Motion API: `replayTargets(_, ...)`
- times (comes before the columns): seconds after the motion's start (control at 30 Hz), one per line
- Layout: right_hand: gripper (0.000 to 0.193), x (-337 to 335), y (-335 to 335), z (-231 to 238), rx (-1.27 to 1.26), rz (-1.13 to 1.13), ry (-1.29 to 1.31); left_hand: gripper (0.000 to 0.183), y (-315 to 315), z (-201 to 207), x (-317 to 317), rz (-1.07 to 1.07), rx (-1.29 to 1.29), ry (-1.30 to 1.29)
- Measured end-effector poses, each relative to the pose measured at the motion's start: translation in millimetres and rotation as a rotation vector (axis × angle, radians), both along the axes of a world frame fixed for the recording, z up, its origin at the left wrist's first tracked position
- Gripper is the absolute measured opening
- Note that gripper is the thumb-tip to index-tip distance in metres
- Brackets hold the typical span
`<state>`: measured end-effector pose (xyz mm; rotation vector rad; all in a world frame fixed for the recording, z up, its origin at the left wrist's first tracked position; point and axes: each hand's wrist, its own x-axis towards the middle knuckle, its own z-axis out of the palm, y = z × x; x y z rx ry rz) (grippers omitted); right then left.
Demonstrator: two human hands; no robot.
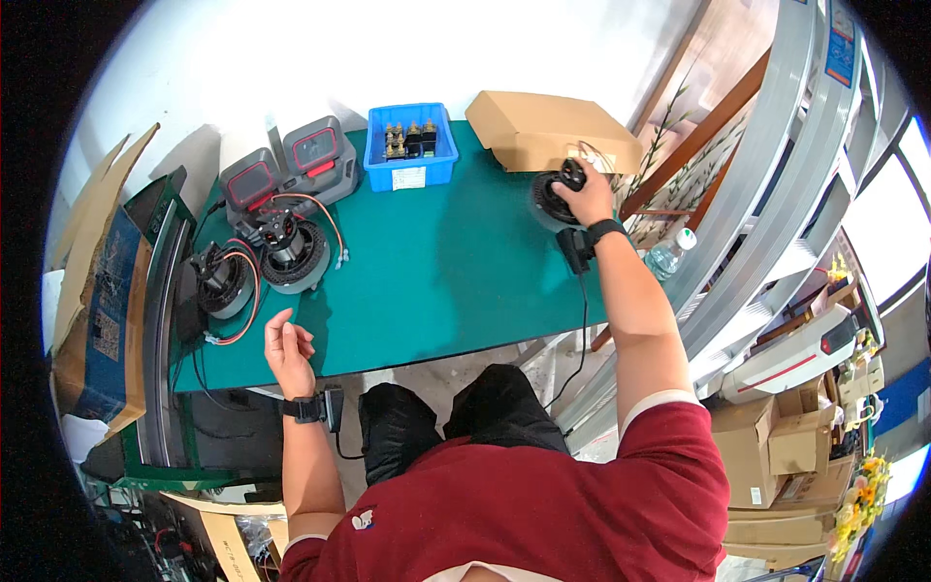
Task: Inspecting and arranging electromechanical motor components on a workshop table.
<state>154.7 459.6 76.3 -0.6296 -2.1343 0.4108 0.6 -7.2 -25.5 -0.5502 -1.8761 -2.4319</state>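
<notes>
My right hand [589, 201] is closed around the upper part of a black round motor unit [550, 202] at the right of the green table. The unit's dark wheel-like base sits below my fingers, and a thin wire loops above it. My left hand [289, 351] is at the table's front left edge, fingers loosely bent and apart, with nothing in it. Nearest to it stand two similar motor units: one with a silvery base [294, 260] and one farther left [223, 283]. Both have coloured wires ending in small connectors.
A blue bin [411, 173] of small black and brass parts stands at the back, beside two grey-black cases [318, 160]. A brown cardboard box [555, 126] lies at the back right. A clear bottle [669, 254] and a metal ladder [766, 184] are right of the table.
</notes>
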Motion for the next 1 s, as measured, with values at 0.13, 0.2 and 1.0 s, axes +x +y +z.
replayTargets(0.13,0.059,9,45,-24,0.025,-0.210,-0.052,0.020,4,3,1,0.005,-0.036,0.014)
replayTargets(0.2,0.063,11,57,-35,0.001,-0.203,-0.049,0.020,3,1,1,0.011,-0.035,0.006)
replayTargets(1.0,0.063,7,77,-52,0.007,-0.240,-0.104,0.018,3,5,4,-0.037,-0.030,-0.045)
